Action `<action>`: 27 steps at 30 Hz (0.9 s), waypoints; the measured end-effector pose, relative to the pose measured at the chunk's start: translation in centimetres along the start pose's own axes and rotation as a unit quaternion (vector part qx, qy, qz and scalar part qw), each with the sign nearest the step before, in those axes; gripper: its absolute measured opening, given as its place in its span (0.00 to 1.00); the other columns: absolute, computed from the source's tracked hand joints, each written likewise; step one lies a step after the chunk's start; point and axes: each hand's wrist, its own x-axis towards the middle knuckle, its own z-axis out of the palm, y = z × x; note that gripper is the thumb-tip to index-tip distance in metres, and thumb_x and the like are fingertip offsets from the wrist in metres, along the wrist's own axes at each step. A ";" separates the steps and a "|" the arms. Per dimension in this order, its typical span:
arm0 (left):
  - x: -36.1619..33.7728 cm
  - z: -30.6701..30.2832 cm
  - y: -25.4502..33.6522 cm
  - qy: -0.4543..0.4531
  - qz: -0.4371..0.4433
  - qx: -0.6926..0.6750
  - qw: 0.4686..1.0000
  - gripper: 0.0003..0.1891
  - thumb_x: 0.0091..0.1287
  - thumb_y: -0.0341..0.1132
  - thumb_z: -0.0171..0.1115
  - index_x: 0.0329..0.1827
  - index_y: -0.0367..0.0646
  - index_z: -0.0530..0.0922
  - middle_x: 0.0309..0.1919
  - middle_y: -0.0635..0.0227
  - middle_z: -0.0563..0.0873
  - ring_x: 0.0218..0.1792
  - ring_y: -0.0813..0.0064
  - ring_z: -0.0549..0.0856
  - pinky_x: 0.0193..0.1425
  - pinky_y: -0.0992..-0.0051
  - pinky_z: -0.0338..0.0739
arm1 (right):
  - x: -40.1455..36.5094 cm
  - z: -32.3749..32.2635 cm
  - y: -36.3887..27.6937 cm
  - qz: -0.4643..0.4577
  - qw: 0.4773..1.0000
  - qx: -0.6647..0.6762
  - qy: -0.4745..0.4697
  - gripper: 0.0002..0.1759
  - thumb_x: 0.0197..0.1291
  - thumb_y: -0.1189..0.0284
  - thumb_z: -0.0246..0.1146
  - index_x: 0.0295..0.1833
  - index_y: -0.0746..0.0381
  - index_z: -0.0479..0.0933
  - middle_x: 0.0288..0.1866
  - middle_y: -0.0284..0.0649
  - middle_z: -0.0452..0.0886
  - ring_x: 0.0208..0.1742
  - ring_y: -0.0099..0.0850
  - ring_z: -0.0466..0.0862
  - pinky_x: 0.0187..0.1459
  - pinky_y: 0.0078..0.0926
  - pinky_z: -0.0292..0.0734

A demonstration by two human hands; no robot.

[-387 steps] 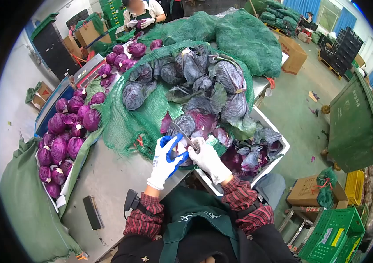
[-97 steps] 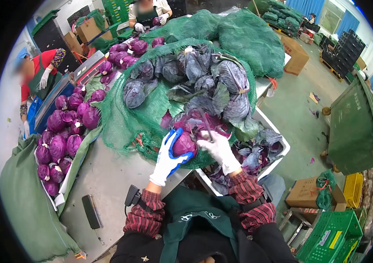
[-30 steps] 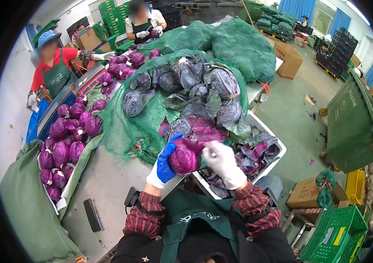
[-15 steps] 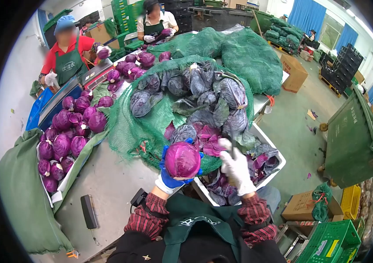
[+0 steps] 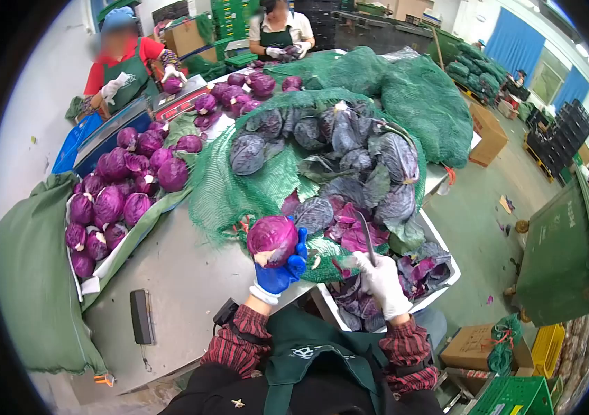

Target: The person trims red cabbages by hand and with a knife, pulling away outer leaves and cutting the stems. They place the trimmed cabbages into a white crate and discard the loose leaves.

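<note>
My left hand (image 5: 279, 275), in a blue glove, cradles a trimmed red cabbage (image 5: 271, 238) above the table edge, its pale cut stem facing me. In my white-gloved right hand (image 5: 385, 285) is a knife (image 5: 365, 234), its blade pointing up and away, apart from the cabbage. Beyond both hands, an open green net bag (image 5: 218, 190) holds several untrimmed, dark-leaved red cabbages (image 5: 398, 158). Loose purple leaves (image 5: 351, 235) lie at its near side. Below my right hand, a white box (image 5: 452, 273) contains stripped outer leaves.
Trimmed cabbages (image 5: 109, 205) fill a cloth-lined container at left. A black device (image 5: 141, 317) lies on the metal table (image 5: 190, 290). Two co-workers (image 5: 125, 66) stand across the table. At right are a green wheeled bin (image 5: 564, 235) and a green crate (image 5: 516, 398).
The cabbage has turned in my left hand, bringing its stem end into sight, and moved slightly left. My right hand has shifted right and down with the knife. The camera view has swung left.
</note>
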 end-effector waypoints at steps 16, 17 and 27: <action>-0.2 2.6 -2.2 0.093 0.251 0.705 0.657 0.40 0.63 0.44 0.66 0.77 0.47 0.58 0.73 0.62 0.64 0.73 0.60 0.65 0.76 0.60 0.60 | 3.3 8.2 -0.9 0.037 0.979 0.202 -0.001 0.26 0.62 0.65 0.68 0.61 0.64 0.72 0.20 0.27 0.72 0.14 0.16 0.68 0.16 0.18 0.61; 0.0 1.7 -1.7 0.063 0.265 0.812 0.516 0.45 0.56 0.42 0.74 0.76 0.46 0.60 0.74 0.60 0.62 0.74 0.59 0.62 0.76 0.60 0.60 | 3.6 8.1 -0.3 0.038 0.981 0.190 0.005 0.21 0.63 0.64 0.68 0.57 0.64 0.74 0.18 0.27 0.71 0.14 0.16 0.68 0.15 0.18 0.61; 2.9 2.3 0.0 0.066 0.199 0.940 0.268 0.48 0.46 0.46 0.80 0.72 0.45 0.67 0.68 0.57 0.72 0.70 0.55 0.68 0.73 0.62 0.65 | 5.5 7.4 6.4 -0.129 0.986 -0.075 0.069 0.31 0.75 0.57 0.48 0.74 0.65 0.58 0.44 0.60 0.82 0.32 0.47 0.83 0.26 0.39 0.75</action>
